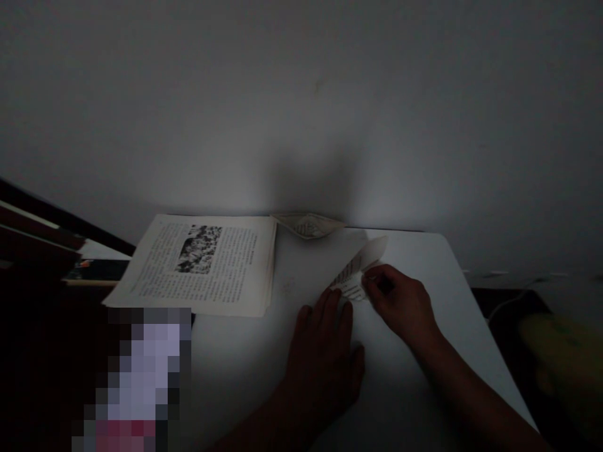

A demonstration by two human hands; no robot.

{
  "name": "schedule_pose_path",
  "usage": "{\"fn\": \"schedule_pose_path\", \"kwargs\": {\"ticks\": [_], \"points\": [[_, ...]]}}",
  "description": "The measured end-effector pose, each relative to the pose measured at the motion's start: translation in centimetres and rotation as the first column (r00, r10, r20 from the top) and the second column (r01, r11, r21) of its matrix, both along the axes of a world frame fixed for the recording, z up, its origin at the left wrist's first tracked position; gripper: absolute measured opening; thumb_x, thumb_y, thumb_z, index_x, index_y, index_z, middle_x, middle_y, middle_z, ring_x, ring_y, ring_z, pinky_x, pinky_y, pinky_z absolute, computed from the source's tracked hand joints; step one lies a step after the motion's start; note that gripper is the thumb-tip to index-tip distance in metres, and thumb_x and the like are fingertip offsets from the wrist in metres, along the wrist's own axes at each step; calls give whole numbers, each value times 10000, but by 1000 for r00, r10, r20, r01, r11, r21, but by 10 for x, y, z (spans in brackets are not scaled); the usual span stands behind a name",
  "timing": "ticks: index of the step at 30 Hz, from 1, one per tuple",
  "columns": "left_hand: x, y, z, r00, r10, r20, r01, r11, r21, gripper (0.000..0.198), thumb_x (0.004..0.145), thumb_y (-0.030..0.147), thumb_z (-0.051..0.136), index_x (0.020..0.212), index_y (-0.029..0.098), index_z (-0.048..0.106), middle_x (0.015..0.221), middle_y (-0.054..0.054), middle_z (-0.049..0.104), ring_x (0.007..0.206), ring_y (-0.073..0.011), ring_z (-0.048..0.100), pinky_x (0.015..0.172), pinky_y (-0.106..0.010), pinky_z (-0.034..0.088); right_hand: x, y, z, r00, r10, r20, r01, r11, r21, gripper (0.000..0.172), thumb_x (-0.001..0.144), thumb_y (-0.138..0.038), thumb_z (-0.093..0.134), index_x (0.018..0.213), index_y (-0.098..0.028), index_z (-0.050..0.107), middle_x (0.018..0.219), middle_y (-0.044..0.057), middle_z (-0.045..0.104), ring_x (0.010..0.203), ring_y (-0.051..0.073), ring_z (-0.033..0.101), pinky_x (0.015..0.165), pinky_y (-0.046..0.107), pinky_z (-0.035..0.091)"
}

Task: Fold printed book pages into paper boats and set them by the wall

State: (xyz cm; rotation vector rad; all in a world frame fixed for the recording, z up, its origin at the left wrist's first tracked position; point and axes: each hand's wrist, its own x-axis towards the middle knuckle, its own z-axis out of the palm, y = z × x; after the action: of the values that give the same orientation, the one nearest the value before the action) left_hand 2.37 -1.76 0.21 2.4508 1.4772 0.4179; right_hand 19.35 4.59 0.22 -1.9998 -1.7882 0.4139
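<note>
A partly folded sheet of printed paper [354,276] lies on the white tabletop, one flap standing up toward the back right. My left hand [325,351] rests flat with its fingers apart, and its fingertips press the paper's near left edge. At the paper's right side, my right hand [398,298] pinches its edge between thumb and forefinger. Behind them, against the wall, sits a folded paper boat [308,226] with print on it.
A stack of printed pages [188,263] with a black-and-white picture overhangs the left side of the white table [424,251]. The wall [301,113] borders the table's back edge. A blurred yellow-green object [560,345] is beyond the right edge. A pixelated patch covers the lower left.
</note>
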Motion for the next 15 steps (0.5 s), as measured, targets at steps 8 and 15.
{"fn": "schedule_pose_path", "kwargs": {"ticks": [8,15], "points": [[1,0,0,998,63,-25,-63,998,13,497,866,402,418,1303,164,442,1434,-134,368,1301,-305,324,994,-518,265,1,-1,0,1000,5,3,-5,1000,-4,170,802,-399,530,849,-270,630,713,-20,688,641,179,643,578,272,422],[-3,0,-1,995,96,-23,-95,995,30,550,855,460,426,1323,172,433,1422,-114,395,1245,-316,377,982,-507,265,0,0,0,1000,-2,2,2,1000,-15,181,797,-402,528,845,-267,639,711,-14,688,644,178,646,559,263,418]]}}
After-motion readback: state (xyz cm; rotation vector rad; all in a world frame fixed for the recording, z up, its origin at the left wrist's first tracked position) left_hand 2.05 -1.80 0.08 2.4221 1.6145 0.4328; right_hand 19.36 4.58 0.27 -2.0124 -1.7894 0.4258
